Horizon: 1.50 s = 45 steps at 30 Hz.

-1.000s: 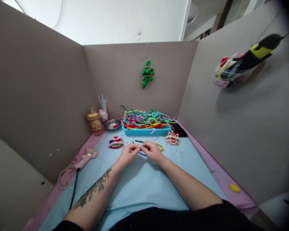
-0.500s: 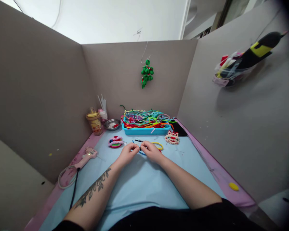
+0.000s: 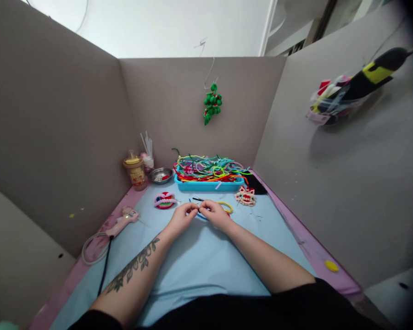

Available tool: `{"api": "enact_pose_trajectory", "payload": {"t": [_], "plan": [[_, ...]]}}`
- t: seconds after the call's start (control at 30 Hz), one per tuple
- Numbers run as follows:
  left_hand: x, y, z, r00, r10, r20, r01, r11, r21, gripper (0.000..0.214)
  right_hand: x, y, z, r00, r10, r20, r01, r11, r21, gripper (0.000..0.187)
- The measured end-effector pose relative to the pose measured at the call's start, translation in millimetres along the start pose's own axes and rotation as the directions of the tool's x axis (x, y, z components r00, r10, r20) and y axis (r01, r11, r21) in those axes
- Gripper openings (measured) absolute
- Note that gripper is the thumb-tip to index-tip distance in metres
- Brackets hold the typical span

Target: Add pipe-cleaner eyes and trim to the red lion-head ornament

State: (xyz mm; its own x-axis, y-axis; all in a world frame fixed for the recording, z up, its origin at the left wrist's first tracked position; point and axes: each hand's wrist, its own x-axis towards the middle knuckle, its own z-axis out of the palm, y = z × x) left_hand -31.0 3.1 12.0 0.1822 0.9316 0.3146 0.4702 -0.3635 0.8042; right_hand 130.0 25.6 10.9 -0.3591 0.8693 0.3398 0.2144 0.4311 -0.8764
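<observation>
Above the middle of the blue-covered table, my left hand (image 3: 183, 217) and my right hand (image 3: 216, 214) meet with fingertips almost touching. Both are closed in a pinch on a small dark piece, seemingly a black pipe cleaner (image 3: 198, 210), mostly hidden by the fingers. Just beyond them lies a thin black stick-like piece (image 3: 197, 199). A blue pipe cleaner (image 3: 202, 217) shows under the fingertips, and a yellow pipe cleaner (image 3: 228, 206) curves out behind my right hand. On the left rests a round pink, red and green pipe-cleaner piece (image 3: 164, 200); on the right, a cream and red one (image 3: 246, 196).
A blue tray (image 3: 209, 186) heaped with pipe cleaners stands at the back, beside a metal bowl (image 3: 161, 175) and a lidded cup (image 3: 136, 174). A pink glue gun (image 3: 122, 223) with its cord lies left. Grey panels enclose three sides; a green ornament (image 3: 212, 104) hangs behind.
My hands stay together and my fingertips have closed in a little, so less of the dark piece shows. The whole view has shifted slightly.
</observation>
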Motion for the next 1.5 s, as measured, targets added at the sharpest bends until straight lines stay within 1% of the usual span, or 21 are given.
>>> {"api": "enact_pose_trajectory", "payload": {"t": [0.1,0.23,0.33,0.4,0.47,0.5,0.57,0.63,0.7,0.77,0.8,0.87,0.93,0.97,1.07,1.2,1.37,1.5], "plan": [[-1,-3,-0.6,1.000,0.020,-0.017,-0.018,0.991,0.132,0.015,5,4,5,0.999,0.050,-0.005,-0.050,0.999,-0.014,0.013],[-3,-3,-3.6,0.997,0.071,-0.031,-0.056,0.939,0.339,0.015,11,9,12,0.995,0.091,-0.028,-0.093,0.992,-0.090,0.012],[-5,-2,-4.6,0.998,0.061,-0.031,-0.044,0.918,0.394,0.020,11,12,17,0.993,0.084,-0.086,-0.095,0.986,-0.135,0.012],[-6,-2,-3.5,0.999,0.039,-0.021,-0.028,0.920,0.392,0.022,10,14,19,0.988,0.068,-0.135,-0.090,0.983,-0.159,0.012],[-5,-3,-1.1,1.000,0.009,-0.005,-0.007,0.938,0.348,0.024,8,15,21,0.985,0.051,-0.166,-0.079,0.982,-0.169,0.012],[-5,-3,0.5,1.000,-0.007,0.006,0.005,0.954,0.299,0.025,7,16,20,0.983,0.044,-0.177,-0.075,0.982,-0.172,0.012],[-3,-5,3.7,0.999,-0.039,0.031,0.034,0.989,0.147,0.027,6,16,18,0.980,0.027,-0.195,-0.063,0.982,-0.177,0.012],[-1,-5,6.2,0.996,-0.067,0.055,0.069,0.997,-0.035,0.029,5,14,14,0.976,0.020,-0.217,-0.057,0.985,-0.164,0.012],[0,-5,7.5,0.994,-0.091,0.060,0.100,0.982,-0.159,0.029,4,12,10,0.973,0.043,-0.227,-0.067,0.993,-0.100,0.013],[1,-4,7.3,0.993,-0.114,0.033,0.118,0.976,-0.182,0.030,2,10,8,0.972,0.089,-0.218,-0.091,0.996,0.003,0.013],[1,-3,6.7,0.992,-0.124,0.003,0.123,0.980,-0.155,0.029,1,9,7,0.972,0.110,-0.209,-0.101,0.994,0.052,0.014],[0,-2,4.7,0.991,-0.114,-0.076,0.111,0.993,-0.042,0.026,0,7,6,0.971,0.135,-0.196,-0.112,0.986,0.126,0.015],[-1,-1,2.1,0.989,-0.051,-0.136,0.064,0.994,0.093,0.021,-1,6,6,0.971,0.151,-0.185,-0.119,0.978,0.174,0.016],[-2,0,0.8,0.989,-0.009,-0.148,0.031,0.988,0.151,0.019,-1,5,6,0.971,0.162,-0.177,-0.126,0.973,0.195,0.017],[-5,1,-1.7,0.987,0.091,-0.136,-0.053,0.963,0.266,0.017,-1,5,6,0.968,0.199,-0.152,-0.158,0.956,0.245,0.019],[-8,4,-0.7,0.983,0.151,-0.099,-0.107,0.929,0.355,0.017,-1,7,8,0.965,0.215,-0.148,-0.172,0.952,0.255,0.020],[-11,7,3.7,0.985,0.156,-0.068,-0.111,0.893,0.436,0.019,-1,9,10,0.964,0.206,-0.169,-0.165,0.959,0.231,0.019],[-13,9,7.5,0.990,0.136,-0.031,-0.110,0.896,0.430,0.022,-1,11,10,0.955,0.224,-0.197,-0.176,0.956,0.234,0.018]]}}
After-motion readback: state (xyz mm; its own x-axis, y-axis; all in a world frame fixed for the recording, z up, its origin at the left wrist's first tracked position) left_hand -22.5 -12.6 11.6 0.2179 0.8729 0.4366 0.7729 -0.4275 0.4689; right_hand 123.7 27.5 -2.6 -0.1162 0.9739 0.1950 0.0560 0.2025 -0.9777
